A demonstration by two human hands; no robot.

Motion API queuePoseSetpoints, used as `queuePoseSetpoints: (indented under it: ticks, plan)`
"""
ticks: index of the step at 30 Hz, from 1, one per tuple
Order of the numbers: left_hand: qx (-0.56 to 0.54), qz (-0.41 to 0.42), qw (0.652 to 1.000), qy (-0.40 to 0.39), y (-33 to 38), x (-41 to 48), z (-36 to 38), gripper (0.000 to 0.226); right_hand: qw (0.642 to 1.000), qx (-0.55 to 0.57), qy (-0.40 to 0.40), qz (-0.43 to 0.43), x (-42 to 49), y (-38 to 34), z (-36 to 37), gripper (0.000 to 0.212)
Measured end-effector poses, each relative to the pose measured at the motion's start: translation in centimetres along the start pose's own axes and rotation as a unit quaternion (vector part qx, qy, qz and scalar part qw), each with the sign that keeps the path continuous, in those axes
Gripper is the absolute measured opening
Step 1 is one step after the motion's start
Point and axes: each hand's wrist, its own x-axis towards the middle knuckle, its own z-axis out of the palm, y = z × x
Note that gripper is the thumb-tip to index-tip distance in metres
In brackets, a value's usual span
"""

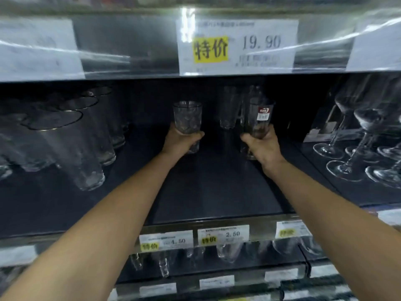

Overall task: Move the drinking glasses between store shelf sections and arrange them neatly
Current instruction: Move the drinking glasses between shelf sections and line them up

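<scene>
Below the big price tag [237, 45], the left hand [182, 141] is curled round a patterned glass [187, 117]. The right hand [263, 146] is curled round a taller stickered glass [260, 118]. Both glasses are upright. Set each down base first, level and in line. The shelf [206, 187] is bare under the tag, with tumblers [95, 135] crowded to its left and stemmed glasses [355, 135] to its right.

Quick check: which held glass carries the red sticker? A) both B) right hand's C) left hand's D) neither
B: the red sticker sits on the tall glass held by the right hand; the patterned glass in the left hand shows none.
</scene>
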Motion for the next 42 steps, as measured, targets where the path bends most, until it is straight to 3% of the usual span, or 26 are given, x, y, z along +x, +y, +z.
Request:
queuePoseSetpoints:
  ticks: [5, 8, 12, 20, 23, 25, 28, 33, 37, 42]
  plan:
    - [-0.040, -0.071, 0.994, -0.076, 3.5, -6.2, -0.2, 0.031, 0.981, 0.084, -0.126, 0.123, -4.1, -2.2, -1.7, 0.027]
    - [-0.050, -0.085, 0.989, -0.109, 5.3, -9.4, -0.9, 0.030, 0.967, 0.104, -0.173, 0.157, -6.0, -3.1, -2.4, 0.044]
    - [-0.122, -0.081, 0.986, -0.075, 6.9, -13.2, -2.4, 0.042, 0.949, 0.179, -0.198, 0.166, -9.8, -5.6, -1.9, 0.062]
    - [-0.233, -0.060, 0.970, -0.035, 9.6, -23.5, -9.5, 0.059, 0.923, 0.201, -0.300, 0.137, -17.4, -9.7, 2.7, 0.038]
    - [-0.271, -0.035, 0.962, 0.005, 8.8, -27.8, -13.0, 0.075, 0.893, 0.227, -0.361, 0.146, -20.5, -9.9, 5.2, 0.031]
    - [-0.272, -0.029, 0.961, 0.045, 8.3, -30.5, -15.4, 0.072, 0.866, 0.258, -0.399, 0.156, -22.3, -9.7, 7.2, 0.053]
    - [-0.240, -0.043, 0.961, 0.131, 8.0, -34.1, -18.7, 0.088, 0.831, 0.271, -0.455, 0.169, -25.3, -9.6, 10.6, 0.085]
    - [-0.251, -0.050, 0.931, 0.261, 7.8, -39.2, -22.9, 0.047, 0.785, 0.254, -0.536, 0.181, -30.1, -10.3, 16.5, 0.092]
    - [-0.240, -0.055, 0.910, 0.333, 7.3, -42.5, -26.9, 0.039, 0.756, 0.232, -0.588, 0.173, -33.5, -11.2, 20.9, 0.070]
    - [-0.242, -0.043, 0.896, 0.370, 6.4, -45.6, -33.1, 0.085, 0.757, 0.203, -0.594, 0.181, -37.4, -12.5, 26.5, 0.069]
